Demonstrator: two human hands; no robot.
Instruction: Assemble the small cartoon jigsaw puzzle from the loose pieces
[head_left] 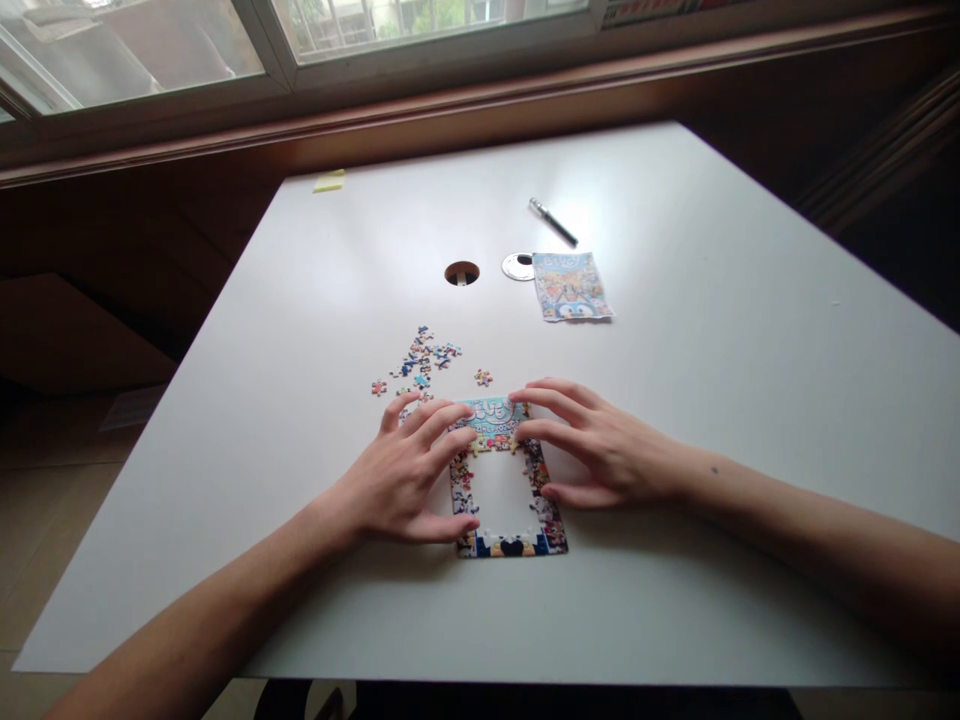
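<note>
A partly assembled jigsaw puzzle (511,546) lies flat on the white table, its border joined around a bare middle. The upper band is light blue with lettering. My left hand (409,470) rests along the puzzle's left side, fingers spread over its upper left edge and thumb at the lower left. My right hand (592,445) lies on the opposite side, fingers apart, with fingertips on the upper right part and the thumb by the right edge. Loose puzzle pieces (424,355) are scattered beyond my left hand, and a single piece (484,377) sits just above the puzzle.
A small printed picture sheet (574,287) lies farther back, partly over a round metallic cover (517,266). Left of it is a round hole (461,273) in the table (337,280). A black pen (553,222) and a yellow sticky note (328,181) are near the back.
</note>
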